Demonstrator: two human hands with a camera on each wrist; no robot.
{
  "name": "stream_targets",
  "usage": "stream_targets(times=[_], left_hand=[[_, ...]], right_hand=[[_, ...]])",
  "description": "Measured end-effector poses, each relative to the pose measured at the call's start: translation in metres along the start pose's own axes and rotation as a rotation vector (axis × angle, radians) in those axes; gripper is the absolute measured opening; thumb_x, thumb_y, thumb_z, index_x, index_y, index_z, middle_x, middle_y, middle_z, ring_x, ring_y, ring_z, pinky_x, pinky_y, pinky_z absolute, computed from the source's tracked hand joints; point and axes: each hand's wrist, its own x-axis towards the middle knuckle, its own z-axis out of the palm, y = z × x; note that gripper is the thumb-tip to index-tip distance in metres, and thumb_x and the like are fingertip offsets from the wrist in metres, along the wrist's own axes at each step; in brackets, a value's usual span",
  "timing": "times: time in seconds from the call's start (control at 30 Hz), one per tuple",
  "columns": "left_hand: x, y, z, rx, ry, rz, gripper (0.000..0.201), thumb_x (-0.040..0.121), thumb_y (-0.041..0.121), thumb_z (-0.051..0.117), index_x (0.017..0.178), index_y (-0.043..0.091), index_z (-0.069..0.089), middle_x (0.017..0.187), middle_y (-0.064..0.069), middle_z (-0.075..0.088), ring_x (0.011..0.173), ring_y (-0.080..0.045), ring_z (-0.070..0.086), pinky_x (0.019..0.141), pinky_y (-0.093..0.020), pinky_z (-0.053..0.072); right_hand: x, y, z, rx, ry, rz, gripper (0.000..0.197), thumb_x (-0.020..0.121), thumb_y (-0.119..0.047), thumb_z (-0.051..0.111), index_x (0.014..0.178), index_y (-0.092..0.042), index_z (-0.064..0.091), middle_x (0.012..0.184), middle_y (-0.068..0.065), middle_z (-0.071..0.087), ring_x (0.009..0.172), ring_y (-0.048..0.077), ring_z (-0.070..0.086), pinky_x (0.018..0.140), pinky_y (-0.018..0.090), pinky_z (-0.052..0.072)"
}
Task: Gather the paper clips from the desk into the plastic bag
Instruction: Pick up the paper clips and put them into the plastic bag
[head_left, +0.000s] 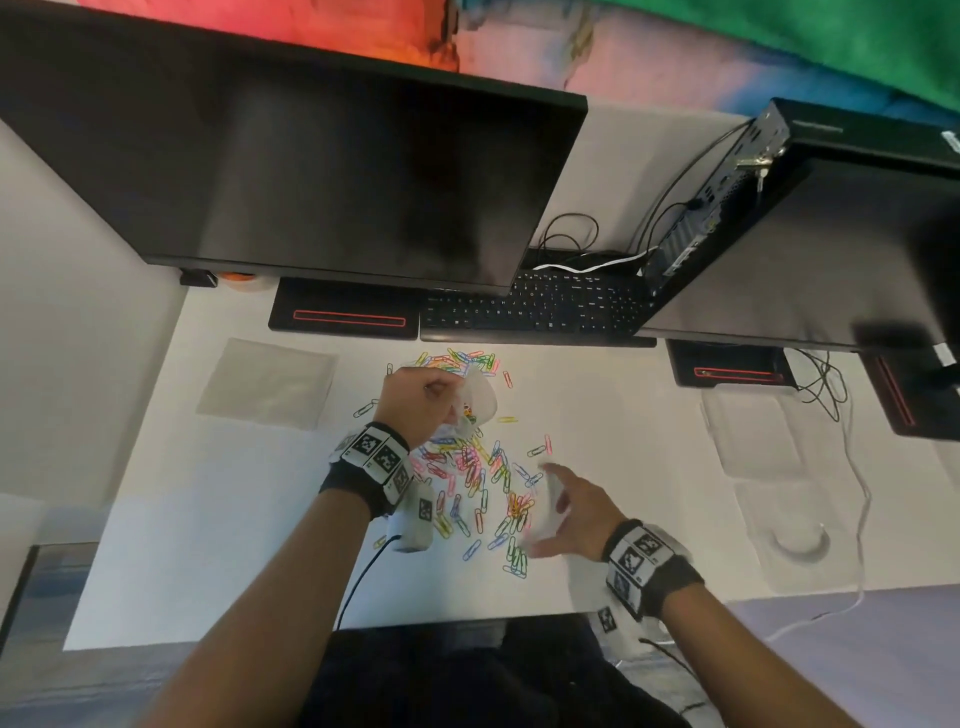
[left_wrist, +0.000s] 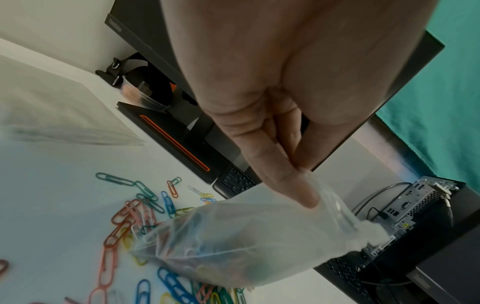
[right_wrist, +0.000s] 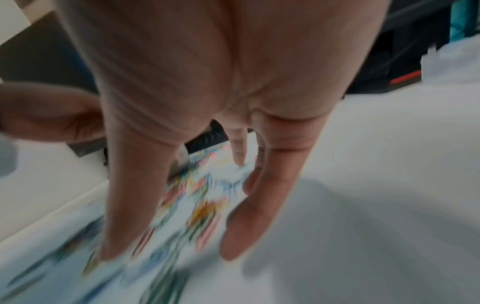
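Pinching the plastic bag (left_wrist: 233, 242) at its mouth, the left hand (head_left: 415, 400) could spill clips if it tips; the right hand (head_left: 566, 512) hovers with loose, empty fingers (right_wrist: 244, 232) over paper clips (head_left: 478, 467)

Coloured paper clips (head_left: 470, 470), loosely strewn flat across the white desk (head_left: 208, 545) just in front of the keyboard (head_left: 535, 309). Translucent plastic bag (left_wrist: 233, 242), lifted above them, sagging, a few clips showing inside.
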Motion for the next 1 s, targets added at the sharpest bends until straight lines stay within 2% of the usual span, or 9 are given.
stream_targets(times=[0.13, 0.27, 0.37, 0.43, 0.5, 0.63, 0.8, 0.93, 1.0], left_hand=[[0.004, -0.003, -0.001, -0.001, -0.013, 0.006, 0.016, 0.094, 0.011, 0.06, 0.094, 0.011, 0.076, 0.075, -0.008, 0.076, 0.069, -0.023, 0.074, 0.075, -0.039, 0.063], [0.004, -0.007, -0.002, 0.013, -0.028, 0.008, 0.018, 0.094, 0.016, 0.061, 0.091, 0.008, 0.077, 0.073, -0.008, 0.075, 0.07, -0.024, 0.074, 0.077, -0.04, 0.063], [0.005, -0.011, -0.005, -0.005, -0.03, -0.015, 0.018, 0.093, 0.014, 0.06, 0.09, 0.008, 0.077, 0.073, -0.007, 0.075, 0.07, -0.024, 0.074, 0.078, -0.041, 0.062], [0.006, -0.012, -0.008, -0.008, -0.026, -0.034, 0.017, 0.093, 0.013, 0.06, 0.094, 0.01, 0.077, 0.077, -0.006, 0.076, 0.07, -0.02, 0.075, 0.075, -0.038, 0.063], [0.006, -0.012, -0.009, 0.003, -0.028, -0.032, 0.018, 0.093, 0.013, 0.06, 0.095, 0.011, 0.077, 0.078, -0.005, 0.076, 0.07, -0.018, 0.075, 0.073, -0.035, 0.063], [0.007, -0.012, -0.012, 0.0, -0.025, -0.023, 0.018, 0.094, 0.014, 0.059, 0.096, 0.011, 0.077, 0.08, -0.003, 0.076, 0.068, -0.014, 0.074, 0.071, -0.034, 0.063], [0.01, -0.012, -0.015, 0.008, -0.032, -0.018, 0.021, 0.095, 0.016, 0.058, 0.089, 0.006, 0.076, 0.076, -0.005, 0.075, 0.068, -0.013, 0.074, 0.071, -0.035, 0.063], [0.01, -0.016, -0.013, 0.013, -0.05, -0.013, 0.023, 0.095, 0.017, 0.057, 0.088, 0.005, 0.076, 0.076, -0.006, 0.075, 0.068, -0.014, 0.074, 0.069, -0.039, 0.064], [0.008, -0.017, -0.011, 0.002, -0.053, -0.012, 0.02, 0.096, 0.018, 0.059, 0.094, 0.008, 0.076, 0.081, -0.005, 0.076, 0.07, -0.013, 0.074, 0.068, -0.038, 0.064]], right_hand=[[-0.001, 0.005, 0.041, 0.054, 0.021, -0.094, 0.123, 0.046, -0.042, 0.092, 0.145, -0.045, 0.018, 0.103, -0.006, 0.046, 0.076, 0.006, 0.051, 0.071, 0.025, 0.052], [0.021, -0.002, 0.049, 0.235, 0.223, -0.111, 0.106, 0.053, -0.023, 0.093, 0.14, -0.04, 0.034, 0.104, 0.002, 0.046, 0.062, 0.009, 0.054, 0.061, 0.019, 0.055], [0.039, -0.013, 0.04, 0.255, 0.336, -0.083, 0.098, 0.057, -0.02, 0.091, 0.141, -0.028, 0.043, 0.113, 0.002, 0.043, 0.07, 0.012, 0.058, 0.077, 0.025, 0.057], [0.05, -0.021, 0.033, 0.165, 0.335, -0.101, 0.09, 0.062, -0.024, 0.089, 0.141, -0.024, 0.045, 0.121, 0.003, 0.038, 0.092, 0.016, 0.057, 0.097, 0.028, 0.049], [0.058, -0.028, 0.029, 0.052, 0.307, -0.143, 0.076, 0.069, -0.025, 0.084, 0.138, -0.023, 0.051, 0.122, 0.002, 0.036, 0.103, 0.016, 0.051, 0.104, 0.027, 0.042], [0.068, -0.039, 0.032, -0.091, 0.348, -0.222, 0.038, 0.081, -0.019, 0.074, 0.118, -0.021, 0.069, 0.113, 0.002, 0.05, 0.092, 0.012, 0.053, 0.091, 0.015, 0.04], [0.072, -0.049, 0.028, -0.175, 0.422, -0.294, 0.012, 0.085, -0.016, 0.069, 0.094, -0.015, 0.078, 0.097, 0.002, 0.066, 0.081, 0.016, 0.063, 0.083, 0.028, 0.054], [0.071, -0.047, 0.008, 0.016, 0.438, -0.144, 0.01, 0.084, -0.016, 0.071, 0.091, -0.013, 0.078, 0.087, 0.0, 0.073, 0.075, 0.01, 0.065, 0.079, 0.016, 0.052], [0.069, -0.046, -0.005, 0.312, 0.431, -0.011, 0.009, 0.082, -0.015, 0.074, 0.087, -0.009, 0.079, 0.077, 0.005, 0.073, 0.063, 0.007, 0.063, 0.067, 0.008, 0.049]])
